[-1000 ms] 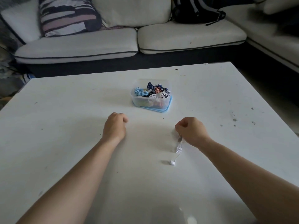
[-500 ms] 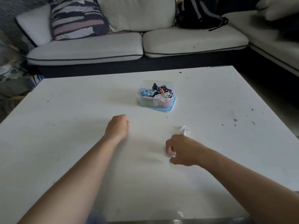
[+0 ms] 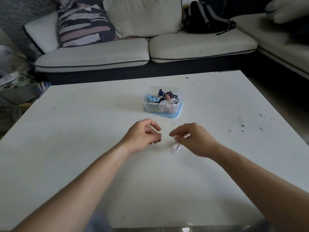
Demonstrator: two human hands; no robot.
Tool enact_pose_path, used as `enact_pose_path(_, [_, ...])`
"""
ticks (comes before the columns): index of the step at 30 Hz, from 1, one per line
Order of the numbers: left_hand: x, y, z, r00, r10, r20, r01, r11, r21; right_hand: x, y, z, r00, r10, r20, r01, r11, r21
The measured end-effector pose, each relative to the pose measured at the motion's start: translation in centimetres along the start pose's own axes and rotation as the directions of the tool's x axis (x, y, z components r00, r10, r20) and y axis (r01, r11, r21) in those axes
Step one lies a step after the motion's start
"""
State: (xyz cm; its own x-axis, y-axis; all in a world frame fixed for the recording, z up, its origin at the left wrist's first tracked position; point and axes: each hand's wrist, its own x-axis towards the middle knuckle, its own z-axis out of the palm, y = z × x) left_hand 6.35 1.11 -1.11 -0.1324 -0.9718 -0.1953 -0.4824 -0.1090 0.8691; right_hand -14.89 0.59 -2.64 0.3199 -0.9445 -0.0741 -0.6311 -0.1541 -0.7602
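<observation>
Pinching noted: my right hand has thumb and forefinger closed on a white earphone cable. The cable's small looped bundle sits just below those fingertips and just inside the wrist, on or barely above the table; I cannot tell which.

My left hand sits near the right, a small gap between them. Its fingers are curled in towards the palm, and a thin white strand shows inside the curl, so I record it as gripping the same cable. The stretch of cable between the two hands is too fine to trace.

Both forearms reach out over the white tabletop, which is specked with dark marks out beyond my right hand.

Ahead of both hands, well apart from the fingertips, stands a clear plastic box on a blue lid. It is filled with coiled cables in blue, navy, pink and white.

Beyond the table's far edge runs a pale sofa. A striped cushion sits on it, ahead and to the left of my left hand. A black backpack lies on it, ahead of my right hand.
</observation>
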Motion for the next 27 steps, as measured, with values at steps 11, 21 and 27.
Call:
enact_pose_path(11, [-0.9, 1.0, 1.6, 1.000, 0.010, -0.004, -0.011, 0.963, -0.268, -0.3, -1.5, -1.8, 0.995, 0.051, -0.091, 0.001, 0.870, 0.492])
enact_pose_path(21, [0.1, 1.0, 1.7, 0.997, 0.002, -0.083, -0.035, 0.915, -0.403, 0.7, -1.9, -1.3, 0.996, 0.041, -0.078, 0.009, 0.833, 0.553])
enact_pose_path(27, [0.2, 1.1, 1.7, 0.998, 0.038, -0.050, -0.055, 0.916, -0.396, 0.7, -1.8, -1.3, 0.995, 0.030, -0.090, 0.022, 0.850, 0.526])
